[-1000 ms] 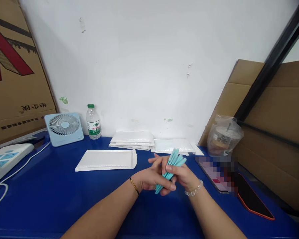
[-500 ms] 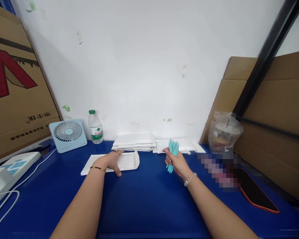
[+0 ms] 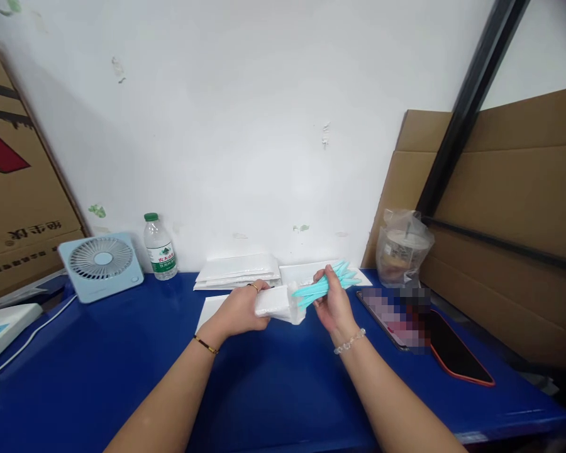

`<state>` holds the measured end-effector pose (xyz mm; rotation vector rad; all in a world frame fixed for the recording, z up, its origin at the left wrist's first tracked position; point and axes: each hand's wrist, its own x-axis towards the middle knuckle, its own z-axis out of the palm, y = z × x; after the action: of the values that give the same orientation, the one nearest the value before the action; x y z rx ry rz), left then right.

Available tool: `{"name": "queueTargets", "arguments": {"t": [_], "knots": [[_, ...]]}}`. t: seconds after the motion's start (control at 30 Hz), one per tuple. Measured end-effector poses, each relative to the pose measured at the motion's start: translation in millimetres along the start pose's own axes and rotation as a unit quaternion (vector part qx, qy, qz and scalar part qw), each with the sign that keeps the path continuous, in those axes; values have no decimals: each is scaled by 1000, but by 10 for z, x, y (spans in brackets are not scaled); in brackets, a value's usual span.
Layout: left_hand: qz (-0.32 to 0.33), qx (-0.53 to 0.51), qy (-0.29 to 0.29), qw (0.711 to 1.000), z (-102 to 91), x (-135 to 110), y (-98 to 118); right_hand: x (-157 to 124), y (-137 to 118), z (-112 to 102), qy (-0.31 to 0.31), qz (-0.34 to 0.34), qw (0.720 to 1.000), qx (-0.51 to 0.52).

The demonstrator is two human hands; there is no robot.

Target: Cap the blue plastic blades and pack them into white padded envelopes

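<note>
My left hand [image 3: 243, 309] is closed around a white padded envelope [image 3: 273, 303], whose open end faces right. A bundle of slim turquoise pointed sticks [image 3: 317, 290] is gripped in my right hand [image 3: 332, 301], fingers wrapped round its middle. The sticks' left tips lie at the envelope's mouth; whether any are inside it I cannot tell. Behind my hands, a stack of white padded envelopes [image 3: 236, 269] rests against the wall, with more flat white envelopes [image 3: 302, 273] to its right, partly hidden by my right hand.
On the left are a light blue fan [image 3: 102, 259], a water bottle [image 3: 161, 248] and a white power strip [image 3: 7, 330] with a cable. To the right stand a bagged drink cup [image 3: 400, 251] and an orange-edged phone [image 3: 457, 349] beside a partly blurred phone [image 3: 382, 321]. Cardboard [image 3: 514, 201] borders the blue table [image 3: 283, 390].
My left hand has lifted the envelope off the table and brought it right, toward the sticks. The stick bundle has turned from upright to nearly level. The view has shifted right.
</note>
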<state>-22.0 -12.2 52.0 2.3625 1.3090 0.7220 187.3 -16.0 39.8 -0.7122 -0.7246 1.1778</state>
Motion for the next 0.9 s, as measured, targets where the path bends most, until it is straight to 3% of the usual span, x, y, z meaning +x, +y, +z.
{"name": "queueTargets", "arguments": {"t": [0.2, 0.3, 0.43, 0.53, 0.63, 0.8, 0.9], "knots": [[17, -47, 38, 998, 87, 56, 166, -14, -8, 38, 53, -86, 994, -31], [15, -101, 64, 993, 98, 78, 184, -19, -55, 134, 38, -124, 989, -73], [26, -226, 114, 967, 109, 125, 259, -33, -278, 470, -69, -66, 983, -159], [33, -352, 152, 923, 126, 154, 342, -43, -506, 791, -144, -73, 960, -229], [32, -462, 153, 873, 139, 146, 372, -55, -683, 1022, -206, -78, 933, -285], [21, -548, 127, 827, 112, 58, 245, -104, -846, 1075, -292, -112, 888, -336], [31, -585, 77, 807, 62, -6, 176, -100, -914, 986, -413, -154, 811, -384]]}}
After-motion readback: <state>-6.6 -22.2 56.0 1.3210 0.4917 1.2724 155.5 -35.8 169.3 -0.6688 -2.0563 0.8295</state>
